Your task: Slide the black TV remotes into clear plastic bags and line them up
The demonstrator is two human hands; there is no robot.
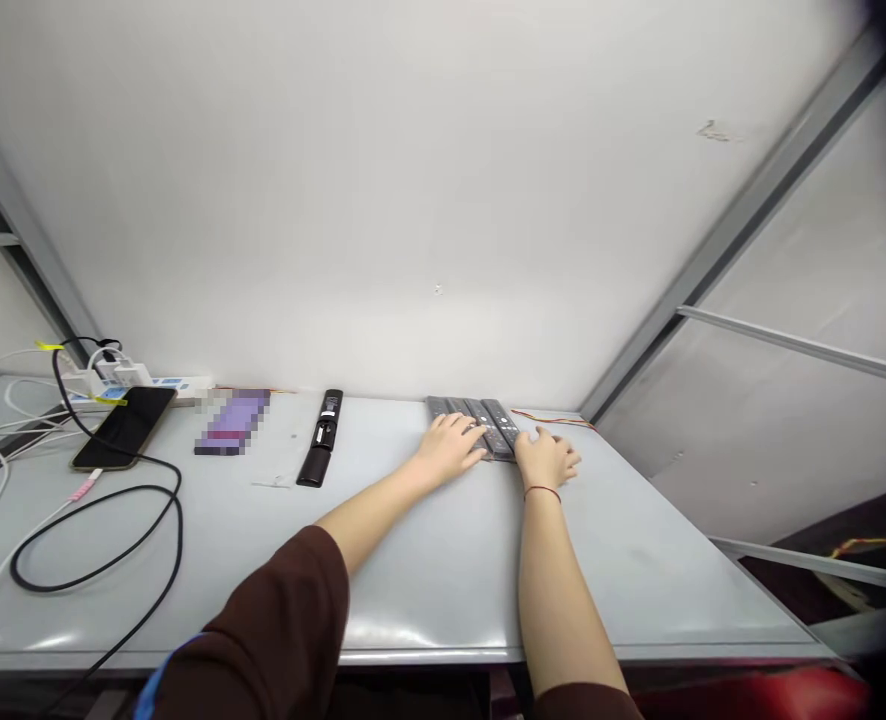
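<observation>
While both hands' fingers (467, 437) spread at the remotes (498, 438), a black cable (181, 535) crosses the dark phone (137, 415).

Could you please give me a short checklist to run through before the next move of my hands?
1. Remotes lined up side by side: ok, they lie in a row near the wall.
2. Left hand at the row: ok, its fingers spread over the remotes.
3. Right hand at the row: ok, it is at the right end.
4. Firmness of either hand's contact: cannot tell, the undersides are hidden.
5. Separate black remote in the row: not ok, it lies apart on the left.
6. Black cable away from both hands: ok, it loops at the table's left side.
</observation>
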